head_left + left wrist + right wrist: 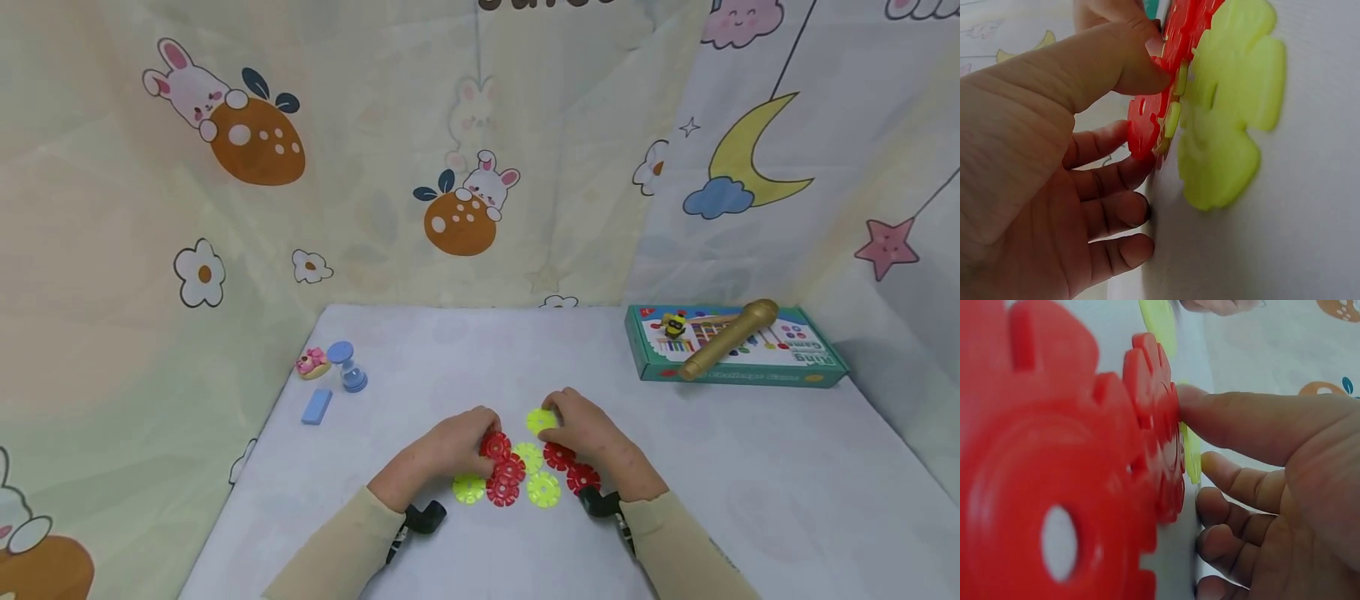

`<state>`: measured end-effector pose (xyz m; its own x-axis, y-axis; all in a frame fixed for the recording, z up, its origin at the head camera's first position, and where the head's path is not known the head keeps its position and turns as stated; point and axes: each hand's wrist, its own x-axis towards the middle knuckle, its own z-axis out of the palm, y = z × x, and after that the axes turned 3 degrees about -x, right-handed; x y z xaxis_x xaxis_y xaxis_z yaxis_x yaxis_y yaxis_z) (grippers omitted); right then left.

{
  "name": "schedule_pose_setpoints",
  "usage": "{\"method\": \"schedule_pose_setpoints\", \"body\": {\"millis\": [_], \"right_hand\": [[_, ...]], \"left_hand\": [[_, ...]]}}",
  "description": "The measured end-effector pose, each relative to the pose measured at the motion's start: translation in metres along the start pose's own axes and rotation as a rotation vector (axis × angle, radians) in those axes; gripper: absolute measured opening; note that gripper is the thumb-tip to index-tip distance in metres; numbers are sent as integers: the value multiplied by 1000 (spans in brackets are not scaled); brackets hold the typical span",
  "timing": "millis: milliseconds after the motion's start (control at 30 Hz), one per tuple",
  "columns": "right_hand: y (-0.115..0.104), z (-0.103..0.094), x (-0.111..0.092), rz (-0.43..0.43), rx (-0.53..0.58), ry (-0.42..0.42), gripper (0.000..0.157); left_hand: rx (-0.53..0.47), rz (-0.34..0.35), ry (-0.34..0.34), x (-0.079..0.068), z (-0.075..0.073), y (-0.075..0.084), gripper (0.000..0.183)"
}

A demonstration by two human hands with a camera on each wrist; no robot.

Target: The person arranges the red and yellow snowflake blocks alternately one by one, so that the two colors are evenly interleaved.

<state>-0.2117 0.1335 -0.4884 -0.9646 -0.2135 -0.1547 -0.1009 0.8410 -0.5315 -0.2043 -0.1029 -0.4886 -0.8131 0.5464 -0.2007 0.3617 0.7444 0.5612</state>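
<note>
Several red and yellow flower-shaped notched plastic discs lie close together on the white table. My left hand point(461, 442) pinches a red notched disc point(1142, 128) between thumb and index finger, at the left of the group. Its other fingers are spread near the tabletop. A large yellow notched disc point(1229, 106) lies beside it in the left wrist view. My right hand point(588, 425) holds the edge of the farthest yellow notched disc point(539, 420) between thumb and index finger. Two red notched discs point(582, 478) lie below that hand, one large and near in the right wrist view.
At the back right a green game box point(742, 371) carries a gold microphone point(727, 342) and a small bee figure point(673, 325). On the left are a blue hourglass point(348, 367), a pink figure point(312, 363) and a blue block point(317, 407). A printed cloth backdrop point(375, 208) rises behind.
</note>
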Motion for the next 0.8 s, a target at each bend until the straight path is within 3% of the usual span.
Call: {"method": "schedule_pose_setpoints", "body": {"millis": [167, 400, 600, 800], "right_hand": [[1, -1, 1, 13, 22, -11, 44], [4, 0, 3, 32, 48, -12, 45], [4, 1, 3, 39, 72, -15, 46], [6, 1, 4, 34, 87, -13, 46]], "left_hand": [[32, 5, -20, 1, -3, -3, 51], [95, 80, -30, 2, -4, -6, 48], [150, 172, 39, 1, -10, -13, 46], [142, 177, 145, -4, -31, -24, 48]]}}
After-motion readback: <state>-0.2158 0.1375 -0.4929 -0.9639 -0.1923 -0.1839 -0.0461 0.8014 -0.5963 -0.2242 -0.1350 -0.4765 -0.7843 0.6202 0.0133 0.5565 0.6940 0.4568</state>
